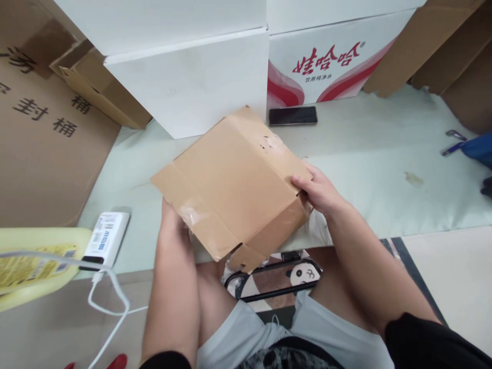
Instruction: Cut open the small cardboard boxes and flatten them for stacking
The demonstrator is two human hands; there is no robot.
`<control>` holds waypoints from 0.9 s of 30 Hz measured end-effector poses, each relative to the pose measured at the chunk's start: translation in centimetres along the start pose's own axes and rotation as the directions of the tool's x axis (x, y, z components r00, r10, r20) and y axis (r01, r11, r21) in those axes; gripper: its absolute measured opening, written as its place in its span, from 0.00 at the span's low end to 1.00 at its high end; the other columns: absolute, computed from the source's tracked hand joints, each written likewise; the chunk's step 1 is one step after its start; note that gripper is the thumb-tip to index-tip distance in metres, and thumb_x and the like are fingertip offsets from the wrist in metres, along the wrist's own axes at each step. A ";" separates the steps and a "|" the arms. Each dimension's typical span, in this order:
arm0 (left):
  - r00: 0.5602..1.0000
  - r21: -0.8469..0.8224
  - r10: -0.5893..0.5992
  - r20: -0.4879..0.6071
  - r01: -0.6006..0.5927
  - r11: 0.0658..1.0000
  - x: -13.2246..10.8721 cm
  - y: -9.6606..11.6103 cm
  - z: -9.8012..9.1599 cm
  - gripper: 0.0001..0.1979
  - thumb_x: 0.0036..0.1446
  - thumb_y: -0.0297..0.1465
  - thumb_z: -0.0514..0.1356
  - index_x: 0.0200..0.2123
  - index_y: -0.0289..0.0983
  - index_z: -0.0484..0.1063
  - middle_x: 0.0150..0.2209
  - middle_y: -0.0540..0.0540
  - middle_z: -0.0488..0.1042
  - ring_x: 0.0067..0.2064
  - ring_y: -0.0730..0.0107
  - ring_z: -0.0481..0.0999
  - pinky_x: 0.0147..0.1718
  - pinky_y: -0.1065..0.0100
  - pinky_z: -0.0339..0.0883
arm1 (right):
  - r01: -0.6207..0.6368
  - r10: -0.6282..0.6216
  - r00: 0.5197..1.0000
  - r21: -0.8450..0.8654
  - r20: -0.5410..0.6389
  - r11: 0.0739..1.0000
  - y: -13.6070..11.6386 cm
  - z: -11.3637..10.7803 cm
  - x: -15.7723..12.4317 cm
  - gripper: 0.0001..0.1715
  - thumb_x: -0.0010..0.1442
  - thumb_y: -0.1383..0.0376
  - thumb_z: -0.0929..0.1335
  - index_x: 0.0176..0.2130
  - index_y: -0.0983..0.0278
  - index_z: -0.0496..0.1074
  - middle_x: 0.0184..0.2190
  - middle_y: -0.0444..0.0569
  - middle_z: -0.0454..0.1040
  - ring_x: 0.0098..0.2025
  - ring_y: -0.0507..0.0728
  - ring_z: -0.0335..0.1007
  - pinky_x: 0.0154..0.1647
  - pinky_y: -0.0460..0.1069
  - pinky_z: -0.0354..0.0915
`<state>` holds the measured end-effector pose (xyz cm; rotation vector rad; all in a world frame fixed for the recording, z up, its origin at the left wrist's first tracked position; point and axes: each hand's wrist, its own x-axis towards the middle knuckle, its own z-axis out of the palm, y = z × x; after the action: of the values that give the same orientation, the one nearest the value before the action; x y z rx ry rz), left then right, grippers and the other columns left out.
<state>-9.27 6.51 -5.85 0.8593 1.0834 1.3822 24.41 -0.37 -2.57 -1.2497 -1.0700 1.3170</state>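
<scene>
A brown cardboard box (234, 179) with clear tape strips is tilted in front of me, above the edge of a pale green mat (369, 169). My left hand (171, 218) grips its near left side, with the fingers hidden under the cardboard. My right hand (317, 192) holds the right edge, thumb on top and fingers curled around the corner. One flap hangs down at the lower front.
White cartons (184, 77) and a red-printed carton (326, 61) stand behind, with a black phone (292, 116) lying before them. Brown cardboard (42, 138) leans at the left. A white power bank (107, 238) with a cable and a yellow jug (34, 264) lie near left. A blue item (476, 148) is at the right.
</scene>
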 end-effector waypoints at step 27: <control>0.994 -0.220 -0.013 -0.113 -0.012 0.976 -0.4 1.9 3.6 0.06 0.54 0.30 0.68 0.36 0.40 0.77 0.44 0.47 0.85 0.56 0.59 0.81 0.53 0.62 0.77 | -0.027 0.002 0.985 0.144 0.171 0.989 -0.2 -1.2 -0.5 0.42 0.39 0.38 0.80 0.45 0.59 0.77 0.45 0.53 0.80 0.50 0.65 0.77 0.46 0.57 0.74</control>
<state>-6.41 6.67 -2.90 0.6252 0.9932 1.5337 25.59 -0.92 -2.36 -1.0530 -1.0633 1.5070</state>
